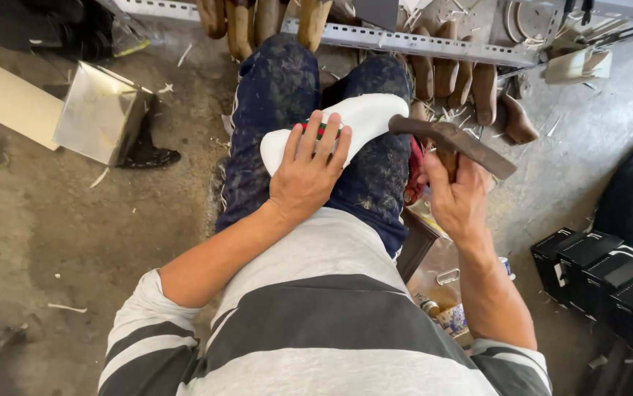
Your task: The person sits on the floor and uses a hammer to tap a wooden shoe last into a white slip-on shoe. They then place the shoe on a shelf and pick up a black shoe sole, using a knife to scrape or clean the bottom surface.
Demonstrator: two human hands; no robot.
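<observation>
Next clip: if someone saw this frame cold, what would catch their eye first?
Most likely the white shoe sole lying across the person's lap at centre, pressed down by the left hand. Just right of it, the right hand grips a worn hammer whose head reaches toward the sole's tip. Behind, a row of wooden shoe lasts hangs along a metal rail at the top.
</observation>
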